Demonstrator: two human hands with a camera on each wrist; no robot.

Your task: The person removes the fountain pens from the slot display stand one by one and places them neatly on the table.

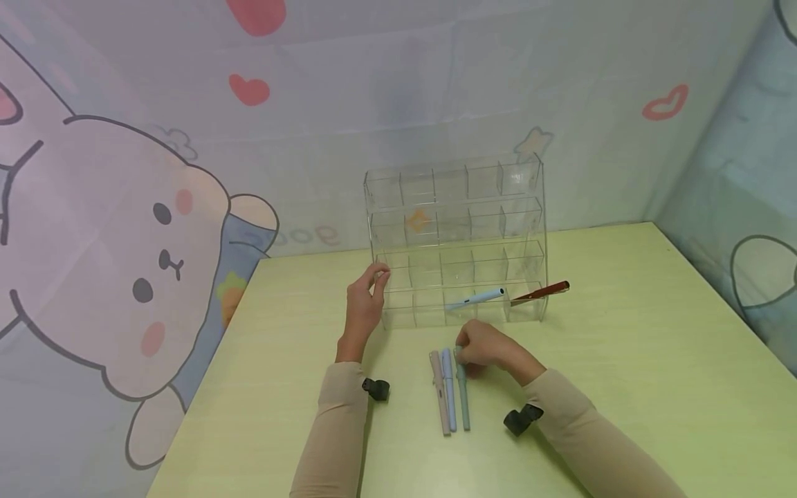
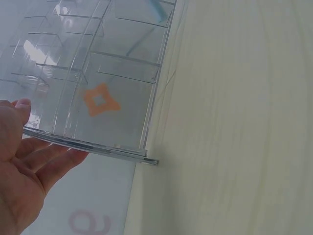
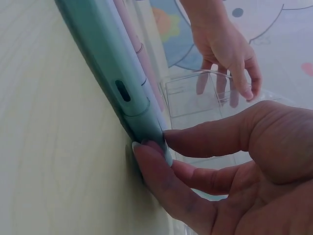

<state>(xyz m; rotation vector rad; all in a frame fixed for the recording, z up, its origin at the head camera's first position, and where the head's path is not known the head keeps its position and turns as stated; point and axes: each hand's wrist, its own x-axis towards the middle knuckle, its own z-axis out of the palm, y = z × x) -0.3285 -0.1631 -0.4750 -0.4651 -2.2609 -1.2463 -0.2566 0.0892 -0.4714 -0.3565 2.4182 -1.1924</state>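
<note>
A clear plastic pen rack [image 1: 457,266] with rows of compartments stands on the table. My left hand [image 1: 365,301] grips its left side panel, thumb on one face and fingers on the other, as the left wrist view shows. With thumb and fingers, my right hand [image 1: 488,344] pinches the far end of a green pen [image 3: 110,63], which lies on the table in front of the rack. Left of that pen lie a lavender pen [image 1: 450,394] and a greyish-pink pen [image 1: 440,398]. A light blue pen [image 1: 479,298] and a dark red pen [image 1: 542,293] lean slanted in the bottom row.
The pale yellow-green table [image 1: 623,387] extends to both sides of the rack. Close behind the rack hangs a printed cloth [image 1: 324,138] with a cartoon animal and hearts. A second cloth wall [image 1: 741,187] borders the table on the right.
</note>
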